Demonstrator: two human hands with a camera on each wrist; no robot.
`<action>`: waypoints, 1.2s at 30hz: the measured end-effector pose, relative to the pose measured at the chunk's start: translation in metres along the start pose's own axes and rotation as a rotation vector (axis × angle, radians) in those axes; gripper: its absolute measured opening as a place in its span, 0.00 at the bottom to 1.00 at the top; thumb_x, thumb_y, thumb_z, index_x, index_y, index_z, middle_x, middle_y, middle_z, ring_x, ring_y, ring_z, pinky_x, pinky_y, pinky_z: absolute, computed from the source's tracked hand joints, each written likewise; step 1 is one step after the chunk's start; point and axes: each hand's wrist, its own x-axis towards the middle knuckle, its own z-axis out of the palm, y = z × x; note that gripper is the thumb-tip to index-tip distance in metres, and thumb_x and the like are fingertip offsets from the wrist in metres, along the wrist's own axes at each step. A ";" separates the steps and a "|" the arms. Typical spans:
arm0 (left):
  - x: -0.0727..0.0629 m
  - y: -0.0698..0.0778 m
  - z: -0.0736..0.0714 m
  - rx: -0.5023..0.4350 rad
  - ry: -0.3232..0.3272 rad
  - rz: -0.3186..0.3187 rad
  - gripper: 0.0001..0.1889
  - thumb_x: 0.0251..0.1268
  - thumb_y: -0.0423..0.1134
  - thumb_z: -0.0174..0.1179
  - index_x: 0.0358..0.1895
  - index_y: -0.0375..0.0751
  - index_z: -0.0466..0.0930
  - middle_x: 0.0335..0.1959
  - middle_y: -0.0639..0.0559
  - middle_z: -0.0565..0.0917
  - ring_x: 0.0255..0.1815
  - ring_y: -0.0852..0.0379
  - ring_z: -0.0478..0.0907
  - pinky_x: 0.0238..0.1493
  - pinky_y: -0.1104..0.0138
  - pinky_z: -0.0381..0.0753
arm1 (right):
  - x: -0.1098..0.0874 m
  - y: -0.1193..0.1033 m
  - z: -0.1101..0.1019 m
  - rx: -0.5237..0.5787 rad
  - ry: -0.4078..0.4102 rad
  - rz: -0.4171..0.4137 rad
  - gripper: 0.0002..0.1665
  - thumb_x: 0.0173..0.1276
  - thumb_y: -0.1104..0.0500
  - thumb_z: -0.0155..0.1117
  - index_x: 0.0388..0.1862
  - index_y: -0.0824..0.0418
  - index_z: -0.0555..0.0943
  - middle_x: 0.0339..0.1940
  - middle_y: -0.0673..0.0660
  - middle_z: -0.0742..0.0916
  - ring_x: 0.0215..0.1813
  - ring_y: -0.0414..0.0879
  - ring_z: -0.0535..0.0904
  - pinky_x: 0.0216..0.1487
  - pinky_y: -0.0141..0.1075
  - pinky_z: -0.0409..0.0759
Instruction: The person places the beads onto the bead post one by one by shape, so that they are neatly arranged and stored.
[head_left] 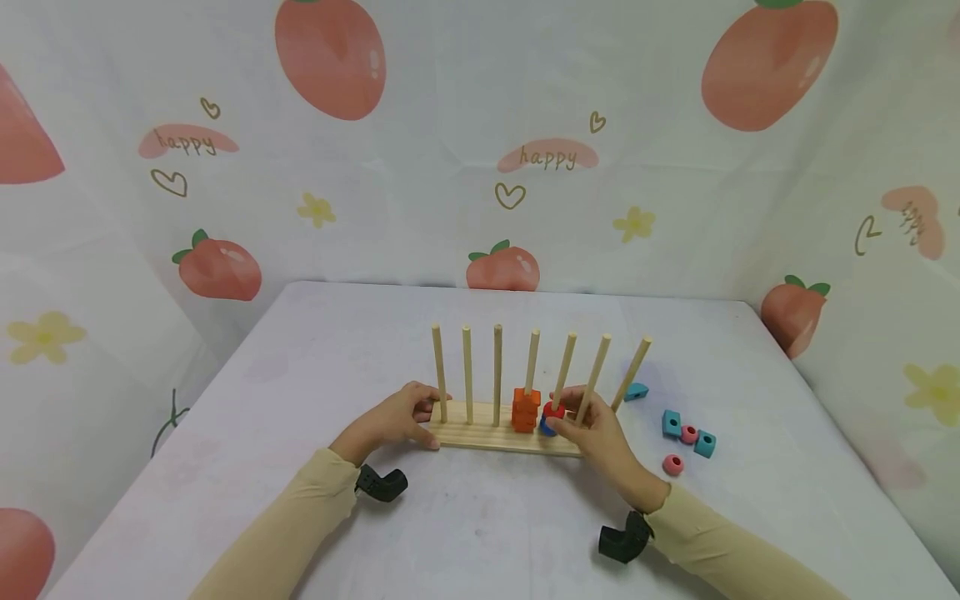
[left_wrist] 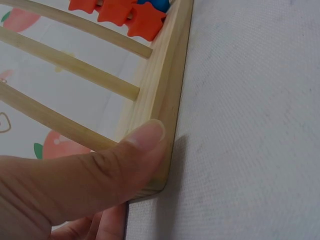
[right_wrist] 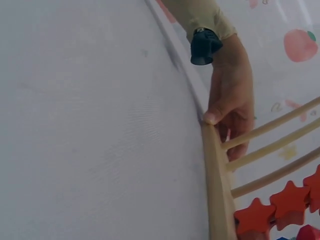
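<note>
A wooden peg rack point(head_left: 480, 439) with several upright pegs stands mid-table. My left hand point(head_left: 390, 422) grips the left end of its base, thumb on the front edge, as the left wrist view shows up close. Orange star beads point(head_left: 526, 412) are stacked on the middle peg. On the peg to their right, a red bead point(head_left: 553, 409) sits above a blue bead point(head_left: 547, 427). My right hand point(head_left: 603, 437) pinches the red bead between thumb and fingers, its palm covering the right part of the base. The right wrist view does not show the right hand.
Right of the rack lie loose beads: a teal half-round piece point(head_left: 637, 391), two teal blocks point(head_left: 671, 423), and two pink beads point(head_left: 673, 464). A patterned cloth point(head_left: 420, 208) hangs behind the white table point(head_left: 480, 533). Black camera mounts point(head_left: 382, 483) sit at both wrists.
</note>
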 end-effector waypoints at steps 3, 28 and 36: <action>0.000 0.000 0.000 0.005 -0.002 0.002 0.37 0.41 0.18 0.72 0.61 0.29 0.72 0.55 0.36 0.64 0.56 0.46 0.74 0.57 0.62 0.81 | -0.001 -0.010 -0.003 0.014 -0.004 -0.052 0.24 0.62 0.66 0.68 0.56 0.67 0.72 0.59 0.67 0.80 0.61 0.54 0.75 0.66 0.42 0.72; 0.000 0.001 0.000 -0.029 -0.014 0.007 0.37 0.41 0.18 0.72 0.62 0.27 0.71 0.57 0.34 0.63 0.59 0.41 0.75 0.56 0.63 0.81 | -0.036 -0.105 -0.064 0.246 -0.197 -0.794 0.50 0.60 0.74 0.66 0.75 0.72 0.50 0.77 0.61 0.61 0.78 0.47 0.54 0.76 0.30 0.57; 0.000 0.000 0.000 -0.012 -0.018 0.021 0.38 0.40 0.19 0.73 0.62 0.25 0.69 0.56 0.34 0.63 0.61 0.39 0.73 0.56 0.65 0.81 | -0.040 -0.103 -0.098 0.199 -0.071 -0.759 0.44 0.58 0.82 0.60 0.73 0.73 0.55 0.73 0.62 0.68 0.74 0.47 0.62 0.71 0.27 0.64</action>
